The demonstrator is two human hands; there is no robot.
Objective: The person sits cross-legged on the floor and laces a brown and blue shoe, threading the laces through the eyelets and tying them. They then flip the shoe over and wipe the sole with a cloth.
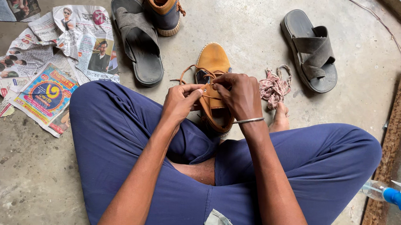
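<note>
While both hands pinch the lace [198, 73], left hand [179, 103], right hand [239, 96], tan shoe [213, 62] between crossed legs, grey sandals [137, 39] beyond, newspapers [50, 66] left, rag [274, 87] beside.

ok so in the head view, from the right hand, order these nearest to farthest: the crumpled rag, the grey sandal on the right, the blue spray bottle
From the right hand:
1. Crumpled rag, just beside the hand, on the floor.
2. Grey sandal, farther up and right.
3. Blue spray bottle, at the far right edge, lowest.
</note>
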